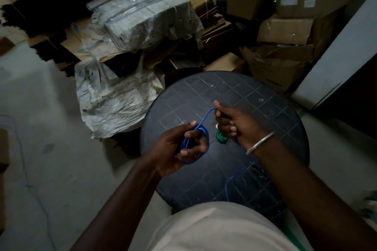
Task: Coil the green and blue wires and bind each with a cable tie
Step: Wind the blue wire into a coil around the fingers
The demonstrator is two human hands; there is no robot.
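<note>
Blue wire sits coiled in my left hand, fingers curled round it above the tabletop. My right hand pinches the feeding strand. I'd lay even turns under light tension, clear of the green coil just below.

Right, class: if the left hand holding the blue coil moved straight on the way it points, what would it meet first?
Most likely the right hand, pinching the blue wire just ahead of the left hand; the green coil sits close beside that line. Depth is unclear from one view.
</note>
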